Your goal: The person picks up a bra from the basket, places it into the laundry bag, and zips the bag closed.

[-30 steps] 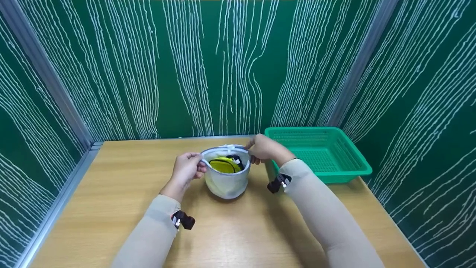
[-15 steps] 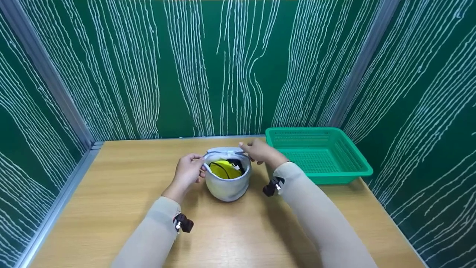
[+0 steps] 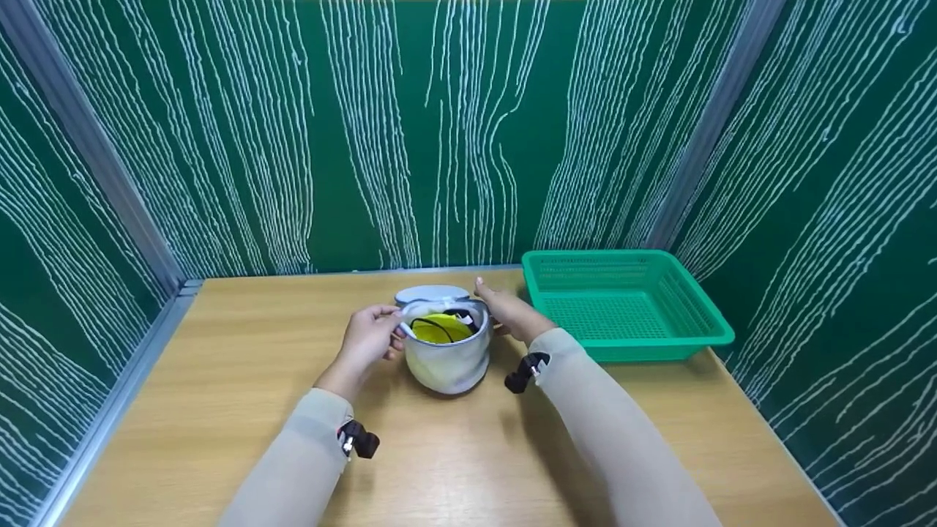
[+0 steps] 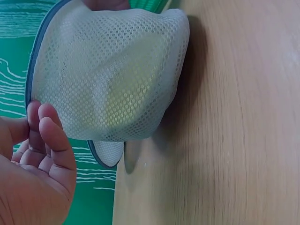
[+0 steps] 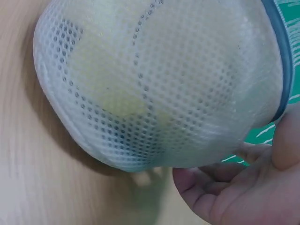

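A white mesh laundry bag with a blue-grey rim stands on the table, its round lid folded back behind the mouth. Inside lies a yellow item with a thin black cord or strap, and something black with a white tag beside it; their kinds are unclear. My left hand pinches the bag's rim on the left between thumb and fingers. On the other side my right hand is against or close to the bag's wall, thumb pointing up near the rim. In the right wrist view its fingers bend loosely beside the mesh.
A green plastic basket stands to the right at the back of the wooden table, close to my right hand. Green panels with white wavy lines enclose the back and sides.
My right hand has come down and nearer along the bag's right side, its thumb now up. The lid has tipped back and left, away from the mouth. My left hand keeps its hold.
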`<state>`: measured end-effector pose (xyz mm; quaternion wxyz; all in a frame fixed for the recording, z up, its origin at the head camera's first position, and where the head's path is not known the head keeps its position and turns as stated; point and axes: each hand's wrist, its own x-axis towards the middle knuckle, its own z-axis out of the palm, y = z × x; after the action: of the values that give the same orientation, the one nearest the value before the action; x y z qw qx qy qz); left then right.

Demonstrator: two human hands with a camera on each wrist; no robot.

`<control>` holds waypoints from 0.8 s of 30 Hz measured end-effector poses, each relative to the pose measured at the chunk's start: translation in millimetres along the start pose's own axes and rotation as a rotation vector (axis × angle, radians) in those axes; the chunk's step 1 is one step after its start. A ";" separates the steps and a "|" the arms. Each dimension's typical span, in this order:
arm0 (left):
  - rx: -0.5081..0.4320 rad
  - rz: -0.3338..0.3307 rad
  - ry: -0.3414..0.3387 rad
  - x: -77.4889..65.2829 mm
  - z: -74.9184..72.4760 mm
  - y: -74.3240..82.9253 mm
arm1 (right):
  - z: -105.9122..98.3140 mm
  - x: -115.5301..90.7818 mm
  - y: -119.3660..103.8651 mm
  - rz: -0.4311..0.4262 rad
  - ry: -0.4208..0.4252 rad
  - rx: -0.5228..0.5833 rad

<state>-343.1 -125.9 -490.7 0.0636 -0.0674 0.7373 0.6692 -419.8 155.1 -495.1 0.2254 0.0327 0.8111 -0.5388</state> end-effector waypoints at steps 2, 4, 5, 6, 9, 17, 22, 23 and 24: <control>-0.012 0.005 0.000 0.4 0.3 -0.3 | 1.0 3.5 4.1 0.022 -0.015 0.031; -0.024 0.006 0.004 0.8 0.7 -0.3 | 1.7 5.8 7.6 0.036 -0.031 0.049; -0.026 0.005 0.007 0.7 1.0 -0.1 | 2.0 7.0 9.2 0.040 -0.040 0.060; -0.029 0.003 0.009 0.6 0.9 0.0 | 2.3 7.9 10.6 0.040 -0.048 0.069; -0.039 0.001 0.007 1.4 1.4 -0.4 | 1.4 10.2 14.1 0.038 -0.057 0.087; -0.039 -0.006 -0.014 1.2 0.3 2.3 | 4.9 12.8 10.3 0.036 -0.044 0.109; -0.045 -0.011 -0.020 2.0 0.0 2.7 | 7.8 15.6 9.0 0.021 -0.059 0.138; -0.043 -0.014 -0.021 2.2 0.0 2.8 | 7.7 15.9 9.2 0.021 -0.058 0.152; -0.038 -0.015 -0.020 2.1 -0.2 2.8 | 7.6 16.3 9.6 0.023 -0.057 0.170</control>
<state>-345.8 -125.9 -488.3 0.0750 -0.0675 0.7233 0.6831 -429.0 149.2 -512.2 0.2507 0.0456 0.7552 -0.6039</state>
